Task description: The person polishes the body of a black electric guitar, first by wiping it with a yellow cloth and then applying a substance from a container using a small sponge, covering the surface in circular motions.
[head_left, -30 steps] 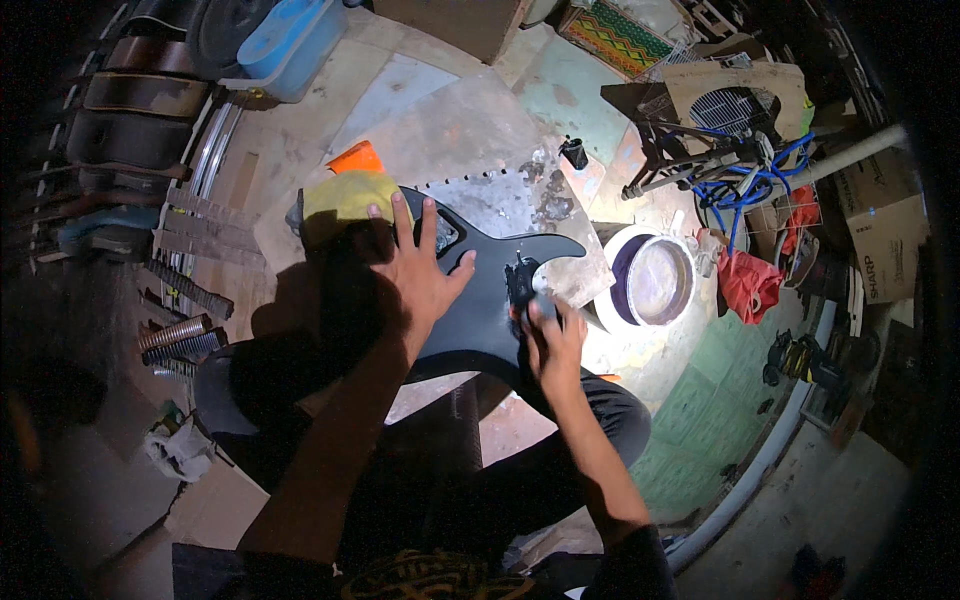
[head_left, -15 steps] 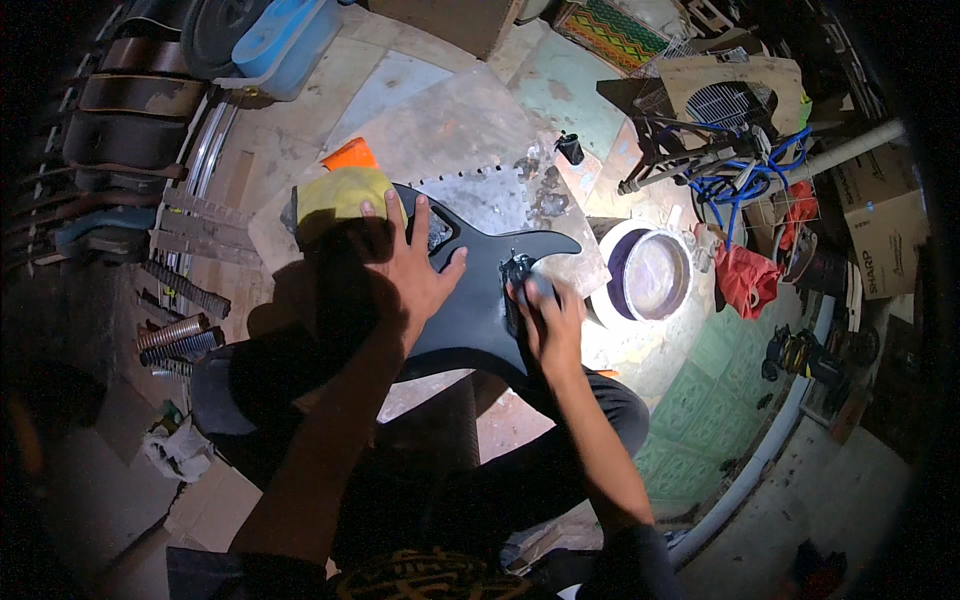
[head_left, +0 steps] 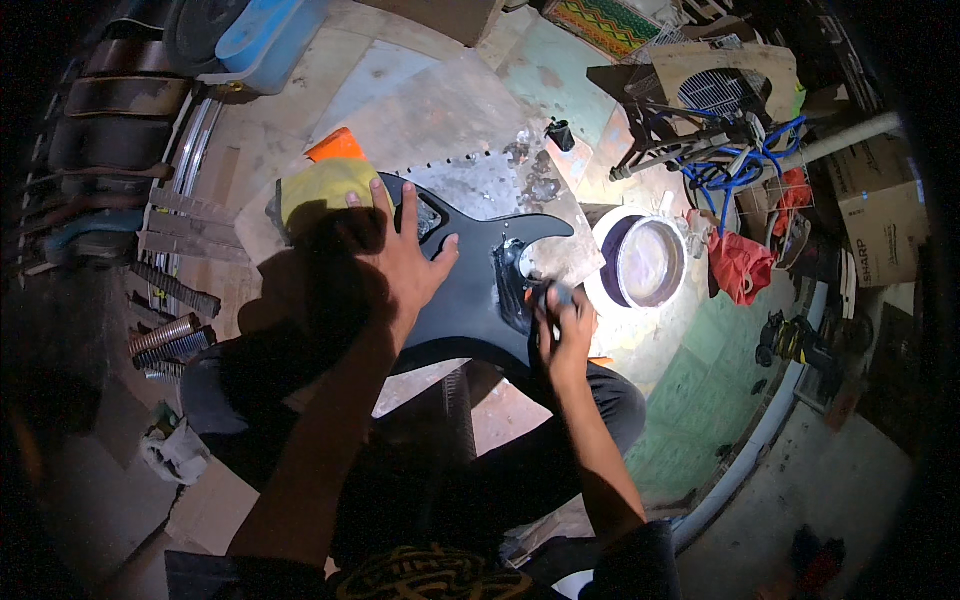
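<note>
A dark grey guitar body (head_left: 460, 300) lies across my lap, with a glossy, wet-looking black patch at its right cutout. My left hand (head_left: 398, 255) presses on its upper left part, fingers spread, beside a yellow cloth or pad (head_left: 325, 195). My right hand (head_left: 565, 335) grips a small dark block (head_left: 552, 298) at the body's right edge, just below that patch; some of the block is hidden by my fingers. An orange piece (head_left: 333, 145) lies beyond the cloth.
A round white bucket (head_left: 648, 262) stands at the right near a red bag (head_left: 738, 265) and tangled blue hose (head_left: 735, 170). A small black cup (head_left: 560, 135) is farther back. Clear plastic bins (head_left: 275, 50) and stacked dark parts (head_left: 115, 140) are at the left.
My right hand with the dark block has moved right, off the middle of the black patch toward the body's edge. The whole scene has shifted slightly left and up in view.
</note>
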Available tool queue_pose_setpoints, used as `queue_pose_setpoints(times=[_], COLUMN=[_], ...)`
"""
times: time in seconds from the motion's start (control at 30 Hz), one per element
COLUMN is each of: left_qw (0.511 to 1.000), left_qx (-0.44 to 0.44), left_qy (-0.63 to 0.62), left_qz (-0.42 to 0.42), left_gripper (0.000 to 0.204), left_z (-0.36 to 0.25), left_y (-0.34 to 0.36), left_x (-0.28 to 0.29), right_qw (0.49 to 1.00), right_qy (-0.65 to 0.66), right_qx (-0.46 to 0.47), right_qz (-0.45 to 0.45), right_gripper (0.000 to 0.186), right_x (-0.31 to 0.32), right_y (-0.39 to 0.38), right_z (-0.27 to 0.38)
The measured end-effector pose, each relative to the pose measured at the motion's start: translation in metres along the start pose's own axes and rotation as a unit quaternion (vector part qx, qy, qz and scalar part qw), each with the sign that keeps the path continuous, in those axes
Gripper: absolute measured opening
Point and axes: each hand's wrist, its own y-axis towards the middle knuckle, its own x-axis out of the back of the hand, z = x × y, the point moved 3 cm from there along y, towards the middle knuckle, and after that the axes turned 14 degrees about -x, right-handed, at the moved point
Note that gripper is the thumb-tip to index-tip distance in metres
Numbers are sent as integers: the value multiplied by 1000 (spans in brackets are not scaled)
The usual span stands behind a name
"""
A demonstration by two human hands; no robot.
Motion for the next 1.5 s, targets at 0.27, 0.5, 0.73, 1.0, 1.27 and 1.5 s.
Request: queue_pose_setpoints(times=[0.27,0.5,0.73,1.0,1.27,1.5], left_qw=[1000,1000,999,1000,1000,997], left_qx=[-5,-2,-18,-5,2,8], left_qy=[-26,13,0,-6,-31,-82], left_qz=[0,-25,-48,-29,-6,4], left_gripper=[87,84,83,86,87,89], left_z=[-1,3,6,3,4,3], left_y=[0,3,-2,3,3,2], left_x=[0,5,1,-1,1,-4], right_qw=[1000,999,996,991,987,988], right_qy=[14,3,27,6,-8,-22], right_qx=[-25,14,65,106,129,114], right_qz=[6,35,57,86,99,106], right_gripper=[44,51,51,52,49,57], right_x=[-1,10,-6,-7,-7,11], right_y=[-18,-29,0,14,17,-27], right_z=[-4,-10,14,25,35,-14])
